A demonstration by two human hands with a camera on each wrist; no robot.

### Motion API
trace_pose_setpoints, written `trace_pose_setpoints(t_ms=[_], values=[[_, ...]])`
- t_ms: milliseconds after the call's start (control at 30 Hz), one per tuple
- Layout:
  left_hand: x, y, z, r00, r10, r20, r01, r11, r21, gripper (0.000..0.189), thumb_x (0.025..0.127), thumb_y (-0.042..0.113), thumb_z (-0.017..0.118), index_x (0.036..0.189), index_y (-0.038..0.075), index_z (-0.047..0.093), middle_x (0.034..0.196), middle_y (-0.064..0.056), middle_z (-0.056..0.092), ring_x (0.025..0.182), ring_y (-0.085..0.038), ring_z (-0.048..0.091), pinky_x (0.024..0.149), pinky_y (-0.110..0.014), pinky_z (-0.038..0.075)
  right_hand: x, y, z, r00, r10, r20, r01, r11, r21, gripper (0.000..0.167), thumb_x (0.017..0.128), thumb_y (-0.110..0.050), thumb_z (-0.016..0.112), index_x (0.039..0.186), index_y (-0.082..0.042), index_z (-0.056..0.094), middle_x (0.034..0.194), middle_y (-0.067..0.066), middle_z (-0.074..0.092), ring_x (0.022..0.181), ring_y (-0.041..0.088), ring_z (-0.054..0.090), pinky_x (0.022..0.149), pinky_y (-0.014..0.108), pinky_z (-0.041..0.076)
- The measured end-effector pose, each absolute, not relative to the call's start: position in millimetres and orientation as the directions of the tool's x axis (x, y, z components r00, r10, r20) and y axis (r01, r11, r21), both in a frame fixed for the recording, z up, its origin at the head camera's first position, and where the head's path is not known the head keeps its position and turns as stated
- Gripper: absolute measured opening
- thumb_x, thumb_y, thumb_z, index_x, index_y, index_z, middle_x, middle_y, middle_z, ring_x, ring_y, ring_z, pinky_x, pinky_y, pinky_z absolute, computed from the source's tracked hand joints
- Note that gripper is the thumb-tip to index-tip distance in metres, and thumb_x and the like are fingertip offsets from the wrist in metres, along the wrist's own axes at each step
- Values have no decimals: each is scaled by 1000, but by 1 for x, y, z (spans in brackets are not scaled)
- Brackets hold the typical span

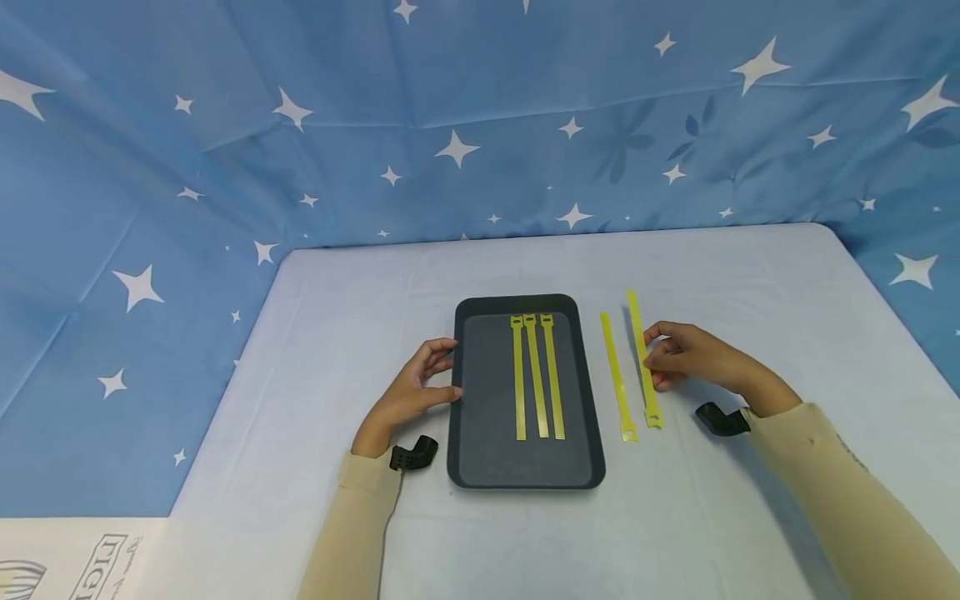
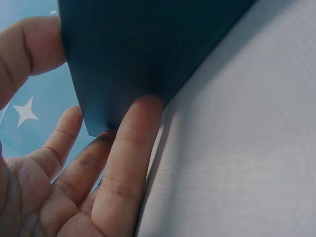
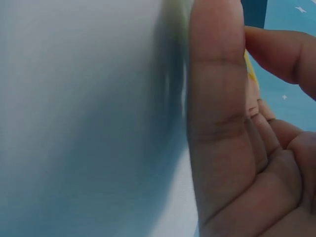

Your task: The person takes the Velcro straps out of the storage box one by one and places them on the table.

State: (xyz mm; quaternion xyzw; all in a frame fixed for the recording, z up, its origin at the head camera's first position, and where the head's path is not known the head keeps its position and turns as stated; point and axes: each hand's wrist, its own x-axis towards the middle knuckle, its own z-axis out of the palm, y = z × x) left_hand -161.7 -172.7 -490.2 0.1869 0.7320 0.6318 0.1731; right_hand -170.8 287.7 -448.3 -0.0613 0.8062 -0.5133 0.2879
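A dark grey tray [image 1: 480,467] lies lengthwise on the table, with three yellow hook-and-loop cable ties [image 1: 519,375] side by side in it, slotted heads at the far end. My left hand [image 1: 412,387] holds the tray's left side, thumb at the rim and fingers against the outer wall [image 2: 128,59]. To the right of the tray, my right hand [image 1: 686,358] pinches a yellow cable tie [image 1: 638,333] near its middle, its slotted head toward me. Between that one and the tray lies another yellow cable tie [image 1: 617,375], head also toward me.
White cloth covers the table [image 1: 360,292]. Behind and to the left hangs a blue curtain [image 1: 510,183] with white stars. A printed pale cloth [image 1: 45,558] shows at the lower left corner. Each wrist carries a small black camera mount [image 1: 415,453].
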Motion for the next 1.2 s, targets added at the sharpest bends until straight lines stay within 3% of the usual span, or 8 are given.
trace_pose_setpoints(t_ms=[467, 767, 1200], values=[[-162, -173, -492, -869, 494, -20, 53, 134, 990, 74, 94, -1, 73, 159, -4, 39, 165, -27, 42, 149, -48, 43, 122, -63, 32, -165, 285, -453, -839, -355, -413, 179, 537, -824, 33, 103, -3, 68, 125, 14, 51, 87, 8, 68, 73, 17, 71, 68, 31, 63], [-163, -173, -492, -870, 492, -24, 53, 142, 988, 74, 93, -1, 73, 159, -4, 39, 166, -26, 42, 150, -47, 43, 123, -64, 30, -164, 280, -445, -857, -268, -440, 155, 680, -717, 34, 100, -10, 75, 117, 10, 53, 80, 7, 68, 71, 20, 71, 66, 32, 61], [-164, -174, -493, -872, 489, -23, 53, 142, 989, 74, 92, 0, 74, 158, -3, 40, 165, -26, 43, 149, -48, 43, 123, -65, 29, -170, 286, -430, -897, -253, -361, 70, 726, -684, 34, 100, -9, 75, 123, 9, 58, 86, 7, 68, 75, 21, 70, 69, 32, 61]])
